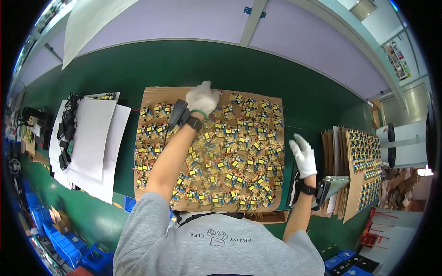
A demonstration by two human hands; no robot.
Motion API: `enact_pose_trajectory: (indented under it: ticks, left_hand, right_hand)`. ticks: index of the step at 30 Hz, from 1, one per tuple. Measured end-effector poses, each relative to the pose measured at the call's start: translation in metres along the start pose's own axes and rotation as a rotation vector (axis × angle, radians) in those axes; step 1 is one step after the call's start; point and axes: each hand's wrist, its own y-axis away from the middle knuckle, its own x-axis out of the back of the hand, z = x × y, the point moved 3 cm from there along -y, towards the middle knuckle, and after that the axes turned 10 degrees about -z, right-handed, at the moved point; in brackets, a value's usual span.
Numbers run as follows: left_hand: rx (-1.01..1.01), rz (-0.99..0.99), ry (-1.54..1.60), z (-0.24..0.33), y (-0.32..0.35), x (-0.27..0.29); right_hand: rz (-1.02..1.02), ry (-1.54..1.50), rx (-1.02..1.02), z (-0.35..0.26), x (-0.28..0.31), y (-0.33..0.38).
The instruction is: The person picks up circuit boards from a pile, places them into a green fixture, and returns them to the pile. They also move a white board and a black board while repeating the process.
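My left hand (203,98), in a white glove, is over the far edge of a cardboard sheet (159,94). Its fingers look curled; what they hold, if anything, is hidden beneath the hand. Rows of small circuit boards (225,170) with yellow-topped parts and blue and red bits cover most of the sheet. Black devices are strapped to both wrists, and a dark box-shaped unit (178,113) sits at the left one. To the right of the sheet, my right hand (304,157), also white-gloved, is held over the green table with its fingers apart and nothing in them.
At the left, white sheets (94,138) lie under black cables (67,131). Upright cardboard sheets (340,170) stand at the right, beside a board-covered panel (366,161). Blue bins (62,244) stand low at the left. A pale partition (193,23) closes the table's far side.
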Motion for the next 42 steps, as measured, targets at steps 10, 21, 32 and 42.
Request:
enact_pose_trajectory:
  ticks: [10,21,32,42]
  left_hand:
    - [-0.016,-0.089,-0.078,0.026,0.009,0.002]
    - [-0.081,0.290,-0.232,0.040,0.046,0.017]
    - [-0.071,0.408,-0.212,0.021,0.125,0.074]
    - [0.057,0.524,-0.242,0.043,0.222,0.087]
  right_hand:
    - [0.140,-0.285,-0.325,0.020,0.012,0.134]
    - [0.229,-0.108,-0.460,0.018,0.018,0.192]
    - [0.743,0.356,-0.562,0.107,0.158,0.231]
    - [0.466,0.527,-1.129,0.299,0.326,0.214]
